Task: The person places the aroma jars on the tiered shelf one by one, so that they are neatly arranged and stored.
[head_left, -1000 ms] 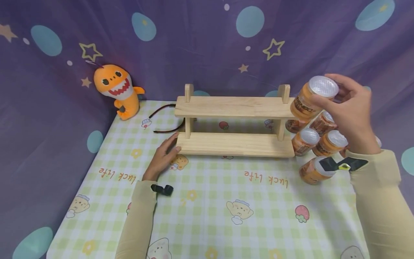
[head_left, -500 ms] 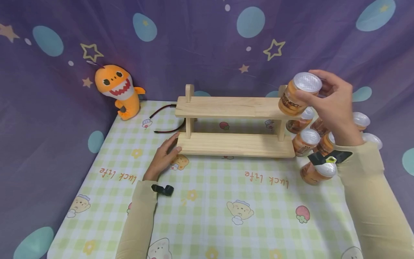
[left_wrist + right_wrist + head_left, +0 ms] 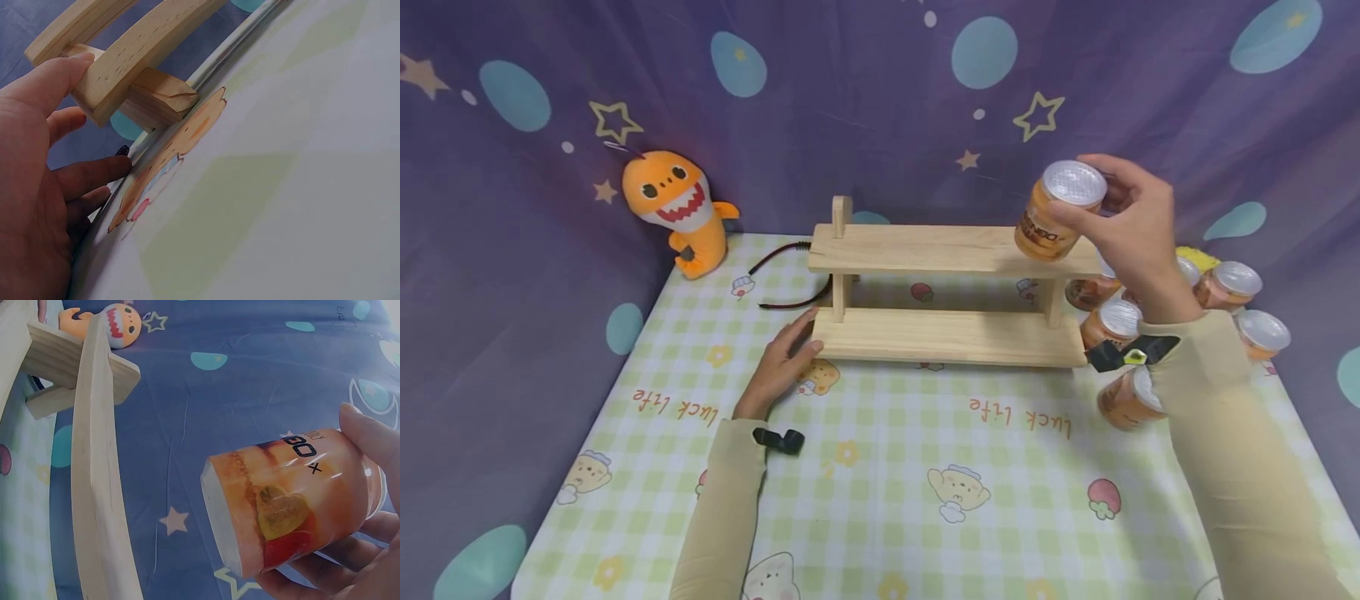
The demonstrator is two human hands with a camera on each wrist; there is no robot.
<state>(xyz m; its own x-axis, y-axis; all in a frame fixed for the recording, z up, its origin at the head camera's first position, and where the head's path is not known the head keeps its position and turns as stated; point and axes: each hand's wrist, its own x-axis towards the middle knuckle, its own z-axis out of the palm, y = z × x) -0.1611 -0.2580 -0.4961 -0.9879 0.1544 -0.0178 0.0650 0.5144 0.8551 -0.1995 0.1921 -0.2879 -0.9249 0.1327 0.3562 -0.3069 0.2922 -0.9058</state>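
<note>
My right hand (image 3: 1135,225) holds an orange printed can (image 3: 1051,221) with a silvery lid, thumb and fingers around its upper part. In the right wrist view, the can (image 3: 287,506) is apart from the pale wooden board (image 3: 103,487) beside it. The two-tier wooden shelf (image 3: 925,246) stands at the back of the table, and the can overlaps the right part of its top tier in the head view. At the lower tier's left end rests my left hand (image 3: 778,367); its thumb touches the board's corner (image 3: 103,94), with the other fingers extended.
More orange cans stand right of the shelf, including one can (image 3: 1127,400) nearer the front; my right arm partly covers the group. An orange shark plush (image 3: 681,212) sits at the back left. A dark cable (image 3: 786,304) lies behind the shelf's left end on the checked tablecloth (image 3: 880,442).
My right hand has carried the can leftward, from beyond the shelf's right end to over the top tier's right part. The left hand has stayed at the shelf's end.
</note>
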